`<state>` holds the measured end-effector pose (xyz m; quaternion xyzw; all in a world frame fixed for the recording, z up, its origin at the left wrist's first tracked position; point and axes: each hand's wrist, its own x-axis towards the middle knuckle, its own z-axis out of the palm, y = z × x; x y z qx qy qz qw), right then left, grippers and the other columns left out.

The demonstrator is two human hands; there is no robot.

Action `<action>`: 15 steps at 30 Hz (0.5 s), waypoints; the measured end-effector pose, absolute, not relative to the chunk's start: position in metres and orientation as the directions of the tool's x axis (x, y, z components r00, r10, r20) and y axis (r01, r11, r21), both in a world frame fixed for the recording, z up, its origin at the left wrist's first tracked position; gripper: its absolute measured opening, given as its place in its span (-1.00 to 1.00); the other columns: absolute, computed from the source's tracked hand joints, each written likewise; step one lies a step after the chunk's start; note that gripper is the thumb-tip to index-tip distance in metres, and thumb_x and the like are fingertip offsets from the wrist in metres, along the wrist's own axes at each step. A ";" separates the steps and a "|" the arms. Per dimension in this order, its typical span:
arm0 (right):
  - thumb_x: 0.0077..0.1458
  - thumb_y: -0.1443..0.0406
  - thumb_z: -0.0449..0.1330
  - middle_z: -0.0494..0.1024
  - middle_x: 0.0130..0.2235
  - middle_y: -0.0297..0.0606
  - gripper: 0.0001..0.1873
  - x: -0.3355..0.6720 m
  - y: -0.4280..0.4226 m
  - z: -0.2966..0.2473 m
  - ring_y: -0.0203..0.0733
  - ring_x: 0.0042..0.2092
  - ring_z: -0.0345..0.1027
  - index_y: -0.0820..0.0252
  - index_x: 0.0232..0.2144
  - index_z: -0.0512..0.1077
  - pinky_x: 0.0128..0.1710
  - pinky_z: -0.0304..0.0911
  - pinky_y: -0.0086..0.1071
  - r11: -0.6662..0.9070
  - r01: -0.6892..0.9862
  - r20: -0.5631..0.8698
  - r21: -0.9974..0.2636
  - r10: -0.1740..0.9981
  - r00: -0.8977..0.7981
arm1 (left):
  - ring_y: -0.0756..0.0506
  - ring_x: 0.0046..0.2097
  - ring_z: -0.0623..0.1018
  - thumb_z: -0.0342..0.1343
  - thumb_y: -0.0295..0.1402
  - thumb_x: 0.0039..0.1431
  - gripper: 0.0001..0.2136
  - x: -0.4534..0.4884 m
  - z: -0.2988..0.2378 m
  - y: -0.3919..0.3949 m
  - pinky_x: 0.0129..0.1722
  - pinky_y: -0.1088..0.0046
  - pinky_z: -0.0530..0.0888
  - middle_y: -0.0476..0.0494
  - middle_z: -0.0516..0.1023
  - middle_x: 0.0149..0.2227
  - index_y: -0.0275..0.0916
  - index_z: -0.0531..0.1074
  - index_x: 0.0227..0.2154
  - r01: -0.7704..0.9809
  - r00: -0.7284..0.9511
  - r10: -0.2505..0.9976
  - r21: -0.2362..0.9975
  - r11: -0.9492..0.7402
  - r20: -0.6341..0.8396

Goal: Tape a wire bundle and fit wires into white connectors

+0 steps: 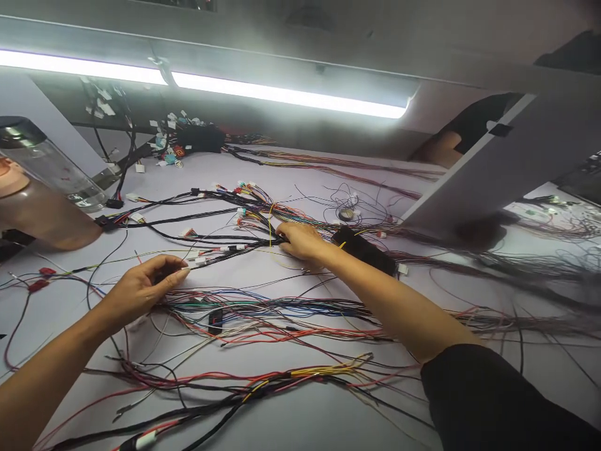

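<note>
My left hand [153,282] is closed, with thumb and index finger pinched at a thin wire beside some small white connectors [200,260]. My right hand [304,242] is wrapped round the black-sleeved wire harness [256,243] at mid-table; its fingertips are partly hidden behind the bundle. A yellow tie [271,222] loops across the harness just left of that hand. Branches of the harness run leftward in black sleeving and end in small connectors. More loose wires [282,307] lie in front of both hands.
On the left stand a clear bottle [61,169] and a brown bottle [47,213]. A black object [364,250] lies under my right forearm. A white divider [469,163] rises at right, with another person's arm [436,149] beyond it. A lit tube lamp [282,94] hangs above.
</note>
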<state>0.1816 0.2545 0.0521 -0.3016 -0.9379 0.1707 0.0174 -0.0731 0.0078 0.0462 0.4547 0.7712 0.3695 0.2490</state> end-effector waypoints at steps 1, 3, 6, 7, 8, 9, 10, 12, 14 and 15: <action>0.09 0.35 0.21 0.57 -0.01 -0.17 -0.60 0.181 0.252 0.051 0.01 -0.01 0.44 0.10 0.01 0.44 -0.08 0.27 -0.25 0.757 0.571 -0.075 -0.319 0.580 -0.811 | -0.14 -0.29 0.52 0.26 0.07 -0.09 -0.59 -0.070 0.050 0.008 -0.34 0.43 0.51 -0.12 0.57 -0.32 -0.17 0.54 -0.34 0.477 -0.497 0.866 0.817 0.325 -0.054; 0.10 0.36 0.20 0.58 -0.05 -0.20 -0.57 0.178 0.248 0.049 -0.01 -0.03 0.45 0.09 0.05 0.41 -0.10 0.27 -0.27 0.748 0.588 -0.077 -0.308 0.597 -0.799 | -0.11 -0.37 0.49 0.28 0.06 -0.12 -0.60 -0.065 0.055 0.008 -0.51 0.48 0.44 -0.14 0.57 -0.35 -0.19 0.53 -0.41 0.375 -0.571 0.816 0.857 0.354 -0.087; 0.15 0.32 0.19 0.57 -0.03 -0.23 -0.61 0.178 0.248 0.045 -0.05 -0.02 0.44 0.07 0.05 0.38 -0.10 0.26 -0.31 0.738 0.595 -0.059 -0.319 0.611 -0.789 | -0.10 -0.48 0.45 0.33 0.06 -0.23 -0.58 -0.065 0.056 0.002 -0.67 0.50 0.30 -0.18 0.58 -0.41 -0.21 0.53 -0.46 0.243 -0.649 0.741 0.875 0.420 -0.175; 0.17 0.31 0.19 0.56 -0.01 -0.23 -0.62 0.179 0.249 0.044 -0.05 -0.02 0.44 0.08 0.06 0.37 -0.10 0.26 -0.31 0.735 0.595 -0.049 -0.324 0.615 -0.787 | -0.10 -0.51 0.43 0.34 0.06 -0.25 -0.58 -0.066 0.057 0.001 -0.68 0.49 0.29 -0.17 0.55 -0.47 -0.21 0.54 -0.49 0.241 -0.636 0.743 0.860 0.449 -0.210; 0.19 0.30 0.18 0.55 0.01 -0.22 -0.63 0.180 0.249 0.042 -0.05 -0.01 0.43 0.08 0.06 0.36 -0.10 0.26 -0.30 0.734 0.594 -0.037 -0.330 0.618 -0.785 | -0.11 -0.52 0.43 0.34 0.06 -0.27 -0.59 -0.067 0.057 0.001 -0.67 0.47 0.31 -0.14 0.52 -0.52 -0.20 0.55 -0.51 0.269 -0.602 0.762 0.838 0.475 -0.239; 0.19 0.30 0.18 0.53 0.02 -0.21 -0.63 0.181 0.249 0.040 -0.06 -0.01 0.43 0.08 0.06 0.36 -0.10 0.26 -0.30 0.734 0.590 -0.025 -0.336 0.620 -0.785 | -0.14 -0.50 0.46 0.35 0.06 -0.28 -0.59 -0.067 0.059 0.003 -0.64 0.45 0.35 -0.12 0.50 -0.55 -0.19 0.57 -0.49 0.322 -0.556 0.791 0.812 0.487 -0.255; 0.20 0.30 0.18 0.53 0.03 -0.21 -0.64 0.182 0.249 0.037 -0.07 -0.01 0.43 0.08 0.05 0.36 -0.09 0.26 -0.31 0.735 0.585 -0.014 -0.342 0.619 -0.785 | -0.17 -0.46 0.49 0.35 0.06 -0.28 -0.59 -0.066 0.062 0.008 -0.60 0.43 0.39 -0.12 0.52 -0.54 -0.17 0.60 -0.45 0.391 -0.504 0.825 0.785 0.481 -0.254; 0.21 0.32 0.18 0.51 0.04 -0.22 -0.66 0.183 0.248 0.033 -0.09 0.00 0.42 0.08 0.04 0.36 -0.08 0.25 -0.32 0.739 0.572 0.011 -0.355 0.616 -0.788 | -0.23 -0.30 0.57 0.34 0.07 -0.25 -0.54 -0.060 0.072 0.025 -0.46 0.40 0.47 -0.13 0.61 -0.38 -0.12 0.63 -0.30 0.520 -0.422 0.884 0.744 0.419 -0.203; 0.21 0.33 0.18 0.51 0.04 -0.23 -0.68 0.183 0.247 0.028 -0.12 0.00 0.41 0.09 0.02 0.37 -0.08 0.25 -0.34 0.741 0.563 0.034 -0.367 0.615 -0.787 | -0.25 -0.17 0.57 0.26 0.11 -0.15 -0.52 -0.048 0.083 0.049 -0.32 0.38 0.49 -0.15 0.64 -0.23 -0.13 0.62 -0.26 0.569 -0.390 0.909 0.738 0.361 -0.144; 0.21 0.33 0.18 0.51 0.04 -0.23 -0.69 0.183 0.246 0.027 -0.13 0.00 0.41 0.09 0.01 0.37 -0.08 0.25 -0.35 0.741 0.560 0.044 -0.372 0.616 -0.787 | -0.23 -0.20 0.57 0.21 0.12 -0.08 -0.53 -0.042 0.087 0.062 -0.29 0.37 0.48 -0.15 0.63 -0.29 -0.17 0.61 -0.29 0.545 -0.388 0.910 0.761 0.353 -0.144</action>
